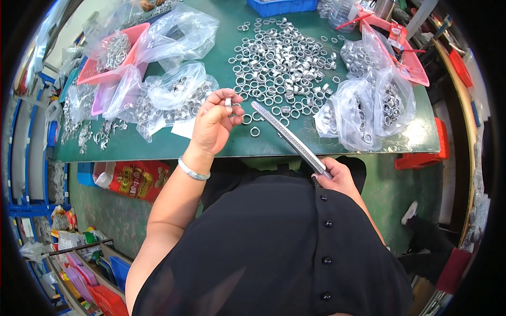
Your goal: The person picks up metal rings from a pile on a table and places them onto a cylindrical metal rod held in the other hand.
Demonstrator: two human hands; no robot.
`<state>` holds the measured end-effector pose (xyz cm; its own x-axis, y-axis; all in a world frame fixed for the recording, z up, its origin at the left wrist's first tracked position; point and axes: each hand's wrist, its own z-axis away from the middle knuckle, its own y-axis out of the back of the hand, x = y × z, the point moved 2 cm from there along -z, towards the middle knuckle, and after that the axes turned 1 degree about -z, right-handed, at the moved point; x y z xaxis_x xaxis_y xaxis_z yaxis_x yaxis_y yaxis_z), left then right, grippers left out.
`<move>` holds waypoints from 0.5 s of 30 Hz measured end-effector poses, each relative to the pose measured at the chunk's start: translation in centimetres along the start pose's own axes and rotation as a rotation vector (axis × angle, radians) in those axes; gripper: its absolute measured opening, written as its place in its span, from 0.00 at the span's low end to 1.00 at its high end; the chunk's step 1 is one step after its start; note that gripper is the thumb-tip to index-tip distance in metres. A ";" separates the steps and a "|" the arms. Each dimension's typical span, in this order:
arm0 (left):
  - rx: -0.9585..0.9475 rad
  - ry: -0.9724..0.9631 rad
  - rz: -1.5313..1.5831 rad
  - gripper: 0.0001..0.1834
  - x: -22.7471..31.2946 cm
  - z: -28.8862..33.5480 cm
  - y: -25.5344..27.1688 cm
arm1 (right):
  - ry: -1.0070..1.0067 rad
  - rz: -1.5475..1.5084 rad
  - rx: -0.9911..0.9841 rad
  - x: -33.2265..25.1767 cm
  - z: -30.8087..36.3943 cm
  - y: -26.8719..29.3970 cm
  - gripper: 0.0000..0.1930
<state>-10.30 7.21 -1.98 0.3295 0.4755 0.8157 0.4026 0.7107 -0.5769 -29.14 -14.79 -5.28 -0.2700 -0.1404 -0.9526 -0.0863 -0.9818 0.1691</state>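
Between the fingertips of my left hand (215, 118) is a silver ring (228, 101), held up over the table's near edge. My right hand (337, 178) is closed round the thick end of a ring mandrel (290, 138), a long tapered metal stick with marks along it. The mandrel slants up and left, its thin tip close to the left hand but apart from the ring. Beyond both hands lies a wide heap of silver rings (279, 60), several of them loose near the mandrel's tip.
Clear plastic bags of rings lie right (358, 113) and left (179, 95) on the green table (211, 148). A pink basket (138, 39) stands far left, another pink basket (416, 66) far right, a blue tray (282, 6) at the back. A red stool (440, 142) is beside the table.
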 end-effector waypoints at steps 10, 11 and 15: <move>0.084 -0.155 -1.705 0.19 -2.3 1.8 -1.7 | -0.018 -0.031 0.010 0.4 0.0 0.1 0.05; 0.083 -0.198 -1.735 0.17 -2.5 1.8 -1.6 | -0.017 -0.036 0.008 0.3 0.1 0.1 0.05; 0.112 -0.147 -1.192 0.11 -2.4 1.4 -0.8 | -0.032 -0.017 0.009 0.1 0.1 0.3 0.05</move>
<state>-12.58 6.18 -3.41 -0.3021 -0.4611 0.8343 0.3089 0.7807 0.5433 -29.32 -15.06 -5.29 -0.2989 -0.1195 -0.9468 -0.0998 -0.9828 0.1555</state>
